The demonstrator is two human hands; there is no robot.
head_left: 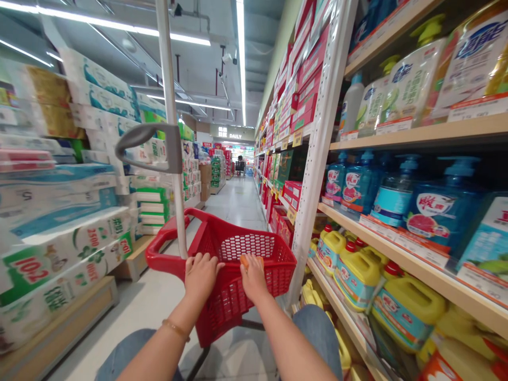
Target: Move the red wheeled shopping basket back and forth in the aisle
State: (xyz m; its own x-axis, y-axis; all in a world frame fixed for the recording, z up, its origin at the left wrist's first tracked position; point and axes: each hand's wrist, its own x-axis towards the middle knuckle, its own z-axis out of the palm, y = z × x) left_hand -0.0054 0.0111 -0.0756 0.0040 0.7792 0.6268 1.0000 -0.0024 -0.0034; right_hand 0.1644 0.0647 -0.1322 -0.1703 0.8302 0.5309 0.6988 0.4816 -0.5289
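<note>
A red plastic basket (pixel 230 296) with mesh sides stands in front of me between my knees. My left hand (pixel 201 270) is closed over its near left rim, below a pale upright pole (pixel 169 79) with a grey loop handle (pixel 148 148). At the basket's right part, my right hand (pixel 253 276) has its fingers round a small orange item (pixel 251 259), mostly covered by the hand. A thin bracelet (pixel 174 328) circles my left wrist.
Shelves at the right hold blue pump bottles (pixel 432 211) and yellow jugs (pixel 408 309), close to my right knee. Stacked tissue packs (pixel 67 259) line the left. The aisle floor (pixel 234 198) runs ahead, with a distant person (pixel 240 162).
</note>
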